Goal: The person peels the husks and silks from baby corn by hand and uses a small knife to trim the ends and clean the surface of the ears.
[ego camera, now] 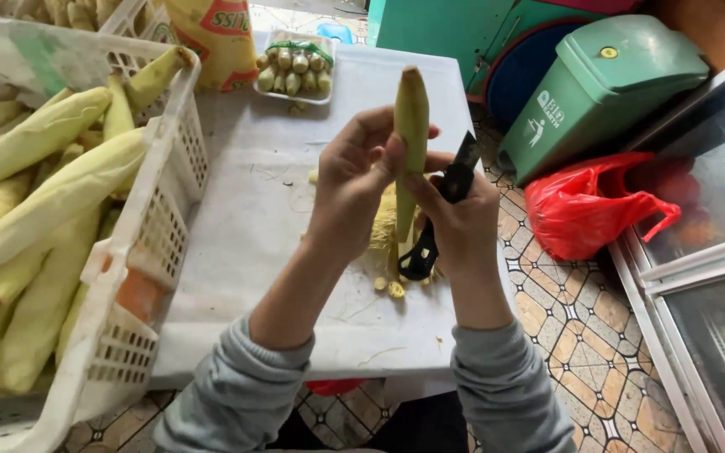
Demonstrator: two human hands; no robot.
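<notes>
White bench [245, 210], crate [161, 226] w/ husked corn at left. Left hand [354, 172] grip pinches upright baby corn [411, 126] over bench; right hand [463, 222] grip closed on black knife [446, 201]. Corn prob. light, stiff, brittle; hold mid-husk.

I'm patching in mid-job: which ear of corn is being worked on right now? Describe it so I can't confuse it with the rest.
Start at the white table beside the white plastic crate heaped with husked ears. Above the table's middle, the left hand and right hand hold one slim green-yellow ear upright, with a black knife in the right hand. It is the only ear standing on end and out of the crate.
</notes>
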